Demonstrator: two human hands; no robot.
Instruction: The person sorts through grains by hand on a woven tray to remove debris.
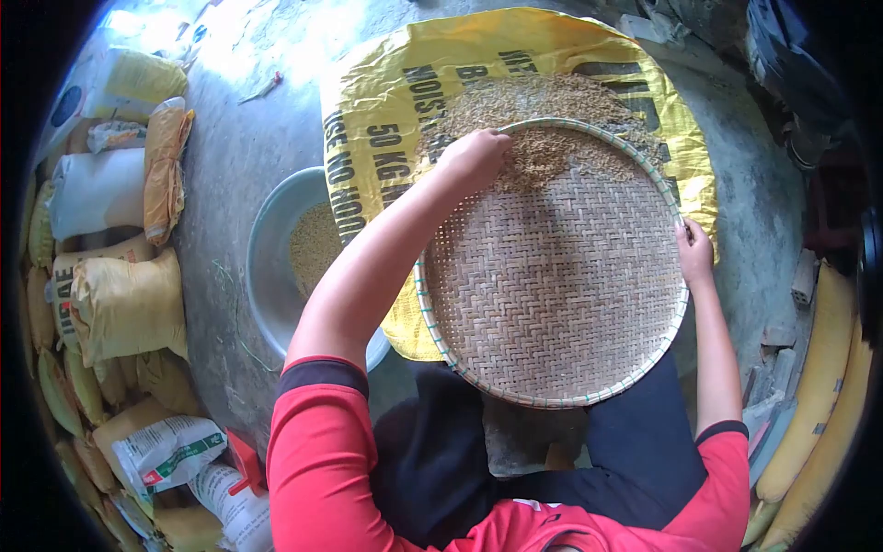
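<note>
A round, flat winnowing basket (pixel 552 285) of woven bamboo is held above my lap, its pale rim bound with green. My left hand (pixel 476 160) is closed at the far left rim, its fingertips partly hidden. On the right side, my right hand (pixel 694 248) grips the rim, thumb showing on top. Loose tan grain or husks (pixel 541 156) lie inside the basket along its far edge. Beyond that edge, a wider heap of husks (pixel 552 101) is spread on a yellow printed sack (pixel 386 92), which lies under the basket.
A grey basin (pixel 260 244) with yellowish grain stands on the concrete floor (pixel 216 184) at the left, partly behind my left arm. Filled sacks (pixel 133 299) line the left wall, near a red plastic object (pixel 244 463). Long yellow bundles (pixel 814 386) and bricks (pixel 804 278) lie at the right.
</note>
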